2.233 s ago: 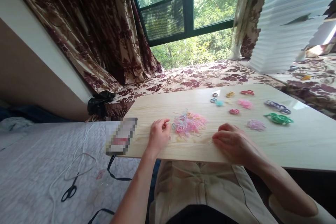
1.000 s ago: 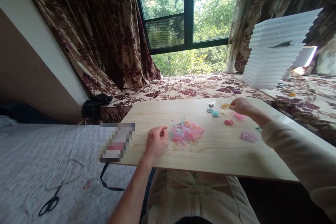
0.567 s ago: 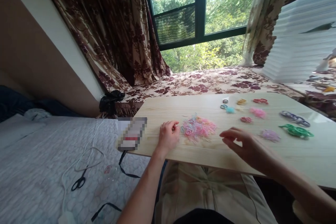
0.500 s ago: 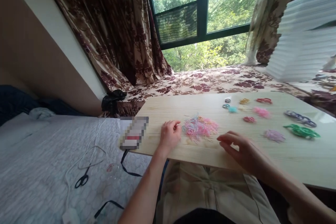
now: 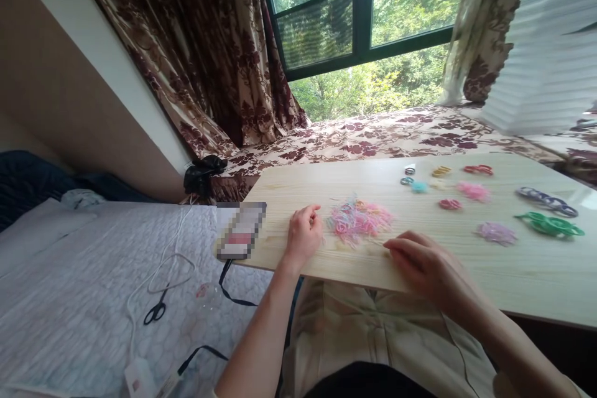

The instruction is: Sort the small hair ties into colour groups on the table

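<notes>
On the pale wooden board lies a loose pile of small pink, pale blue and orange elastic bands [image 5: 358, 222]. My left hand [image 5: 305, 233] rests just left of this pile with its fingers curled in; whatever they may hold is hidden. At the pile's lower right edge, my right hand [image 5: 417, 258] has thumb and fingertips pressed together, pointing left. Anything between those fingertips is too small to make out. Farther right sit sorted heaps by colour: a pink heap [image 5: 473, 191], a lilac heap [image 5: 496, 233] and a light blue heap [image 5: 418, 187].
Green coiled bands [image 5: 550, 224] and dark blue-and-white rings [image 5: 546, 201] lie on the board's [image 5: 289, 183] right side. Red [image 5: 478, 170], yellow [image 5: 441, 171] and dark red bands [image 5: 450, 204] lie nearby. A blurred-out phone [image 5: 242, 231] occupies the left edge. Scissors [image 5: 155, 312] lie on the bed.
My right hand's fingers have closed together from a more parted pose, staying beside the pile. The left hand stays almost in place, curled. The camera view has shifted slightly.
</notes>
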Tool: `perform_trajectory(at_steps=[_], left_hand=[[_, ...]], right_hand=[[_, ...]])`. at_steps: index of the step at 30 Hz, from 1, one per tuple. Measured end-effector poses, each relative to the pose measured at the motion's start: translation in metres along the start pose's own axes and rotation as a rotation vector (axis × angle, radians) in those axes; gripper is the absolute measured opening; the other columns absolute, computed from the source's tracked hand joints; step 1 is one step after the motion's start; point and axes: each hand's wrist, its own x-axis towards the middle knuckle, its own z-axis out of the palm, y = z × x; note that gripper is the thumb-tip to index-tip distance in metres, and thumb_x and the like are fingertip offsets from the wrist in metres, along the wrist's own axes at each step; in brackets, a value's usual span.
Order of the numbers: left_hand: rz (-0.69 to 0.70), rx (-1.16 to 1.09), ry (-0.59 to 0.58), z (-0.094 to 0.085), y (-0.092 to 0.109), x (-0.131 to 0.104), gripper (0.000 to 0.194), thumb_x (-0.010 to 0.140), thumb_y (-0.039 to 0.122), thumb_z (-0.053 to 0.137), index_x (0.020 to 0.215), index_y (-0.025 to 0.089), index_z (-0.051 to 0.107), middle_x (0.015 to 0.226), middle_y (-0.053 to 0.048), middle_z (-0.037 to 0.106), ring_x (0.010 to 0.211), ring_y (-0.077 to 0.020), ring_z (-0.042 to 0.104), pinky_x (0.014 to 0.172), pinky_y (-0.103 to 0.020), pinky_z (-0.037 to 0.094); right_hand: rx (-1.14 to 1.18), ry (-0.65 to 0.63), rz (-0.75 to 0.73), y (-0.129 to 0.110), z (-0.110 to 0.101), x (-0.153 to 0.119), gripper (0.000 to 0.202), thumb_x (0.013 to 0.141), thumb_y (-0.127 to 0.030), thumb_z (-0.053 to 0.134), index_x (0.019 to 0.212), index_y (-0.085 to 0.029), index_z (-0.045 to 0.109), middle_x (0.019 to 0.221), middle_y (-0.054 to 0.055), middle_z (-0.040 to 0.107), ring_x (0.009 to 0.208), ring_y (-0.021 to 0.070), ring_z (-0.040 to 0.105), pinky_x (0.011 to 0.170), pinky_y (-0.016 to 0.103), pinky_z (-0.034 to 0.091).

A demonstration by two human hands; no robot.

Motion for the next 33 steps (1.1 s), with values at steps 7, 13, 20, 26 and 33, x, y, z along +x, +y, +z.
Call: perform_trajectory(at_steps=[7,13,20,26,33], left_hand=[[-0.002,-0.012,-0.002,0.001,0.000,0.000,0.028,0.086,0.013,0.051,0.106,0.018,0.070,0.103,-0.007,0.073,0.099,-0.0195,0.066,0.094,-0.034,0.052],[-0.008,-0.013,-0.006,0.000,0.001,-0.001,0.030,0.086,0.012,0.050,0.107,0.017,0.070,0.105,-0.008,0.072,0.096,-0.0192,0.065,0.094,-0.035,0.052],[-0.017,-0.016,-0.006,-0.001,0.004,-0.001,0.030,0.086,0.013,0.050,0.107,0.020,0.070,0.105,-0.006,0.072,0.099,-0.0192,0.065,0.097,-0.035,0.051],[-0.011,-0.019,-0.008,-0.002,0.004,-0.001,0.029,0.086,0.013,0.050,0.107,0.018,0.070,0.103,-0.007,0.072,0.097,-0.0193,0.065,0.094,-0.035,0.052],[-0.002,-0.015,-0.006,-0.002,0.004,-0.001,0.029,0.085,0.013,0.052,0.106,0.019,0.070,0.105,-0.007,0.072,0.099,-0.0195,0.064,0.095,-0.034,0.051]], right_hand=[[-0.002,-0.031,-0.059,0.003,0.006,0.008,0.029,0.095,-0.026,0.044,0.095,-0.023,0.073,0.092,0.007,0.070,0.082,0.0188,0.066,0.071,0.031,0.052],[-0.010,-0.096,-0.175,-0.012,0.017,0.039,0.031,0.096,-0.022,0.044,0.097,-0.020,0.075,0.090,0.010,0.068,0.084,0.0200,0.061,0.077,0.034,0.048],[-0.133,-0.255,-0.200,-0.032,0.029,0.069,0.036,0.093,-0.012,0.044,0.096,-0.026,0.077,0.090,0.008,0.065,0.081,0.0172,0.055,0.075,0.031,0.038],[-0.223,-0.291,-0.129,-0.029,0.027,0.081,0.035,0.089,-0.008,0.046,0.099,-0.021,0.077,0.094,0.011,0.066,0.085,0.0208,0.056,0.076,0.033,0.037],[-0.233,-0.347,-0.135,-0.033,0.024,0.080,0.038,0.088,-0.008,0.047,0.097,-0.027,0.078,0.097,0.007,0.067,0.089,0.0186,0.057,0.079,0.030,0.037]])
